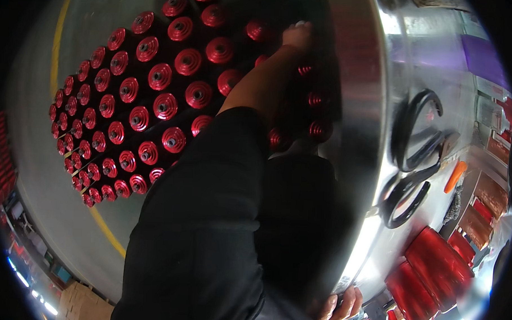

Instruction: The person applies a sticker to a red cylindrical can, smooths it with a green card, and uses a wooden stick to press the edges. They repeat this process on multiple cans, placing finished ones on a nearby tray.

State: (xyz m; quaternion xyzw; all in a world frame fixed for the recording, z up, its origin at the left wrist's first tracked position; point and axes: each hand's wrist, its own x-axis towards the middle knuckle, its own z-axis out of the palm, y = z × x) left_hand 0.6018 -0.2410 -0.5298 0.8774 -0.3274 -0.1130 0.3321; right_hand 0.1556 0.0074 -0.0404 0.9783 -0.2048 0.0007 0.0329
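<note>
My left hand (297, 36) reaches far forward over rows of shiny red stepped round pieces (188, 61) with dark centres. Its fingers are closed, and a small pale spot shows at their tips; what they hold is too small to make out. The closest red piece (257, 30) lies just left of that hand. My black-sleeved forearm hides part of the rows. Low on the right, my right hand (341, 308) is at the edge of a metal table (371, 243), fingers curled. Whatever it grips, if anything, is hidden.
Black-handled scissors (416, 160) lie on the metal table, with an orange object (455, 176) beyond them. Large shiny red pieces (432, 273) stand at the lower right. A yellow line (108, 232) crosses the grey floor at left, near a brown cardboard box (84, 304).
</note>
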